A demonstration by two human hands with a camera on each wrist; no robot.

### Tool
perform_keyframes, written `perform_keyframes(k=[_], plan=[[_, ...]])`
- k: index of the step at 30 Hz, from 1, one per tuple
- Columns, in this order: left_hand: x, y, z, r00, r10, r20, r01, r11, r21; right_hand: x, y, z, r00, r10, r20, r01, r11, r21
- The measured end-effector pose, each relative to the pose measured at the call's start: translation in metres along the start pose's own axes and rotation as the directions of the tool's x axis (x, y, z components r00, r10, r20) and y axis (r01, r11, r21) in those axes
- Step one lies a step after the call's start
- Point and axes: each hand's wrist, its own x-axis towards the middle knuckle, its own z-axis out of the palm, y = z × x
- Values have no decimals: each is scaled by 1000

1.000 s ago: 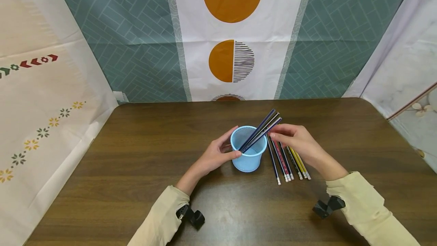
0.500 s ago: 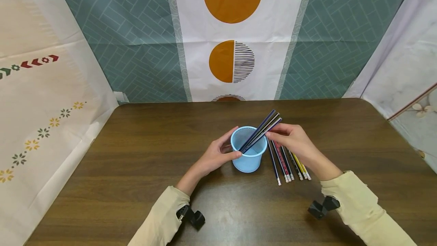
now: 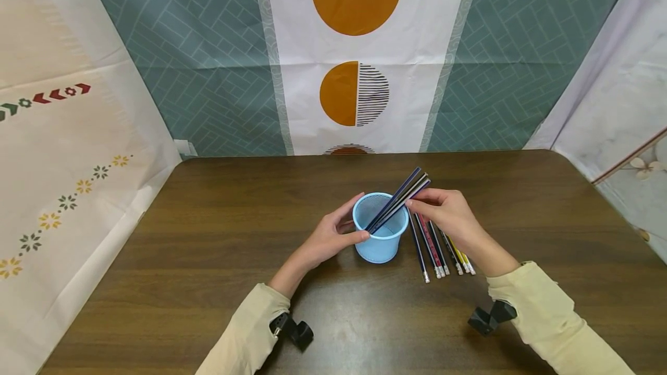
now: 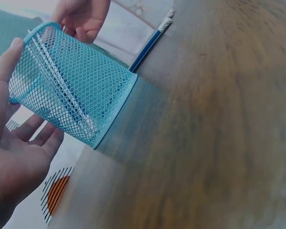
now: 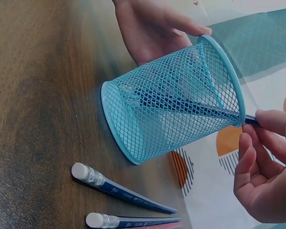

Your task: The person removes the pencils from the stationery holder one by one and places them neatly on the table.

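My left hand (image 3: 333, 237) holds the light blue mesh pencil cup (image 3: 377, 251) from its left side, thumb at the near rim and fingers around the far side. The cup stands upright on the wooden table. Several dark pencils (image 3: 398, 202) lean in it toward the back right, their upper ends above the rim. At the cup's right rim my right hand (image 3: 449, 213) pinches a dark blue pencil (image 5: 251, 120) between thumb and index finger. Through the mesh in the right wrist view, its lower part slants down inside the cup.
Right of the cup lie several pencils (image 3: 433, 250) in blue, red, black and yellow, eraser ends toward me, partly hidden under the right hand. The table's far edge (image 3: 260, 157) meets a patterned cloth backdrop (image 3: 224, 62). Cloths hang at both sides.
My right hand has moved slightly left to the cup rim, with its fingertips now at the leaning pencils. The left hand and the cup stay in place.
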Motion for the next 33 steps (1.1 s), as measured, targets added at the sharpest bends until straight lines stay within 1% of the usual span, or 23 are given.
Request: perform_keyframes(k=[6,13,23,30,33], plan=[[1,0,1,1000,-11,1,11,1000,-6,1,2,-1,1000,-9,-3,9,1000,9],[0,2,1,1000,-6,2,6,999,-33,0,0,-2,1000,-26,1,25,995,99],[0,1,1,1000,-8,-1,8,1000,7,-4,-2,-6,997,-77,-7,78,985,151],[0,0,0,1000,-5,-4,5,1000,5,-6,-3,-8,995,-100,-12,100,980,174],[0,0,0,1000,3,-3,-3,1000,6,-6,-3,-9,992,-124,-7,123,975,182]])
